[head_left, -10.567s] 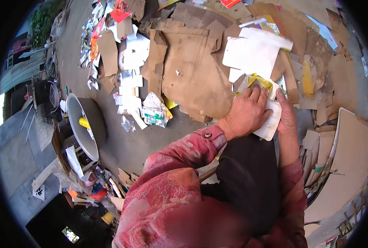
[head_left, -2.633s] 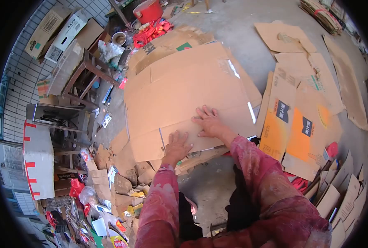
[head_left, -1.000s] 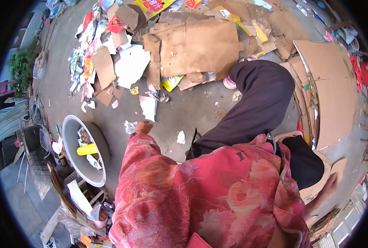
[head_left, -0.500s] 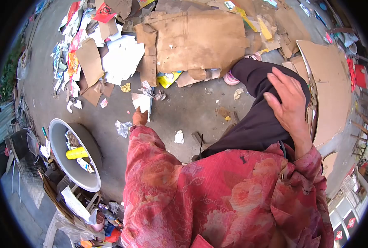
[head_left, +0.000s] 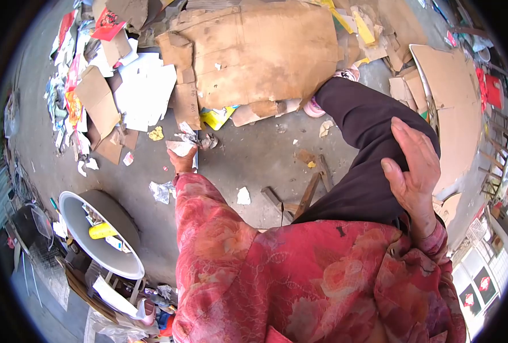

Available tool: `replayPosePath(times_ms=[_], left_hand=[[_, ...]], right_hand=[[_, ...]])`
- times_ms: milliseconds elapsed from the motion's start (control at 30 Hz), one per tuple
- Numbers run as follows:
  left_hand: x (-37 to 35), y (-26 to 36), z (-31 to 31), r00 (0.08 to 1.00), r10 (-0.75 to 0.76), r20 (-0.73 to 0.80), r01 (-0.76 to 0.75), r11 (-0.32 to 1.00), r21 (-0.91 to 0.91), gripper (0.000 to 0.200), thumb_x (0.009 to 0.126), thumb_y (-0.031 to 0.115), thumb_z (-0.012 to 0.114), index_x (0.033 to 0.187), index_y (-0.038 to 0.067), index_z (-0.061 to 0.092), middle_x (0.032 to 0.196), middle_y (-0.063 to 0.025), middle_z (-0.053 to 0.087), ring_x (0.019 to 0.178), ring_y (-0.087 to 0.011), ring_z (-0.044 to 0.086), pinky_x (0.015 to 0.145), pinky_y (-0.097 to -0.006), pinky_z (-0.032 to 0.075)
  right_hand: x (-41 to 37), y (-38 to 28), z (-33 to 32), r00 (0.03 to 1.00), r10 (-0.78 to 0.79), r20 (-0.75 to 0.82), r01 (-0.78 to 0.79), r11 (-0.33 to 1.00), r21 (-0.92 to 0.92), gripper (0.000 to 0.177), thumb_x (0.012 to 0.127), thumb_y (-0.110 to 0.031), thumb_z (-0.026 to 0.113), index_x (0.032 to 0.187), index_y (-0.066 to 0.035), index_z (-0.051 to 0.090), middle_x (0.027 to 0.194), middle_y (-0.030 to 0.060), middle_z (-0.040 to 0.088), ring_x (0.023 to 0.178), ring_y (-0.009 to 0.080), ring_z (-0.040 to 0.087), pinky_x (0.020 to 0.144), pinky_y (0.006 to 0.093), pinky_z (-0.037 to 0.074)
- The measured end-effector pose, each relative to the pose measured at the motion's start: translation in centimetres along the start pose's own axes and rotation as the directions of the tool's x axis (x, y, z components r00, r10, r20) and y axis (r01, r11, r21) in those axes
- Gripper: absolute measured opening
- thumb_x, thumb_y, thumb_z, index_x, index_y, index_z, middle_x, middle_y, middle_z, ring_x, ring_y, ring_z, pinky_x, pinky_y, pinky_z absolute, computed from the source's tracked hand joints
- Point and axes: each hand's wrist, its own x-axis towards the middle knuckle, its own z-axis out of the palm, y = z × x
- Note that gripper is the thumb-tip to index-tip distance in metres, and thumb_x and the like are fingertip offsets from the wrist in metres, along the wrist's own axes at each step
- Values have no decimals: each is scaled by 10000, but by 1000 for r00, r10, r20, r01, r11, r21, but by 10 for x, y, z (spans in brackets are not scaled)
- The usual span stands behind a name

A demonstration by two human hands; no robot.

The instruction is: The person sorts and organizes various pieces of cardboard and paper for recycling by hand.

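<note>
reaching low for white paper, upper left of centre
the left hand (head_left: 182,162) is right at the white paper (head_left: 179,148) on the floor (head_left: 242,163). its fingers look parted around the near edge, but i can't tell if they're really pinching it. imo get thumb and fingertips on both faces before lifting, and go in flat so it doesn't just skid or tear. crumpled scraps (head_left: 210,142) sit just beside it, so a loose grab could drag those too. right hand (head_left: 418,174), right side of the frame, rests on the dark trouser leg (head_left: 368,123), fingers together and thumb out, holding nothing. decent brace for that lean, i'd keep weight on it.
</note>
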Motion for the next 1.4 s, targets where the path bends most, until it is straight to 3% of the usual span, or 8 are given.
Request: replayPosePath(times_ms=[200,400,600,700,900,1067,1200,1400], left_hand=[[0,29,2,993,-115,11,112,977,179,1242,390,340,822,1345,98,65,1321,-207,241,1212,-332,274,986,-382,287],[-8,54,17,960,-242,-143,279,879,386,922,445,295,806,1175,32,307,1150,-200,450,1079,-323,441,895,-355,393],[-6,34,33,977,-96,-191,151,943,296,656,497,282,764,1033,47,467,988,-190,571,950,-324,543,818,-370,428],[-16,40,45,981,18,-194,67,905,421,191,644,183,542,794,96,622,871,-154,613,843,-317,584,754,-389,452],[-44,27,40,950,202,-238,-48,847,529,201,676,187,513,808,85,625,870,-138,615,802,-289,592,722,-356,460],[-22,-98,-8,792,-103,-602,307,919,247,227,668,144,528,853,42,610,853,-137,617,772,-294,585,724,-349,451],[-16,-111,-22,744,-429,-513,512,859,24,264,673,130,533,909,27,590,844,-128,618,759,-283,579,727,-345,440],[-17,-1,20,831,-21,-555,-217,908,-359,243,652,80,532,875,-10,569,769,-108,607,677,-237,553,670,-331,432]], right_hand=[[6,4,2,999,-28,43,27,1000,16,452,693,-272,647,995,49,546,968,166,579,813,284,568,701,335,440],[12,2,8,997,-53,62,51,998,39,481,752,-343,598,1004,62,536,929,175,586,775,285,574,669,342,446],[13,2,10,994,-70,80,68,997,35,498,765,-369,579,1004,65,533,933,173,586,778,289,573,669,344,448],[13,0,12,995,-79,66,75,996,51,496,769,-367,574,1004,67,532,934,171,586,781,292,573,673,346,448],[15,-1,11,993,-74,97,70,997,46,485,793,-340,545,1019,88,512,934,186,582,788,298,573,676,352,449],[18,-3,14,985,-92,145,85,995,48,505,801,-340,531,1054,95,485,938,188,581,801,301,573,675,366,449],[25,-8,14,973,-122,198,108,991,80,518,803,-353,529,1067,90,479,929,194,579,779,308,572,667,366,450],[30,-9,18,972,-154,179,133,984,120,536,794,-380,541,1088,62,473,909,191,581,749,300,574,637,370,447]])
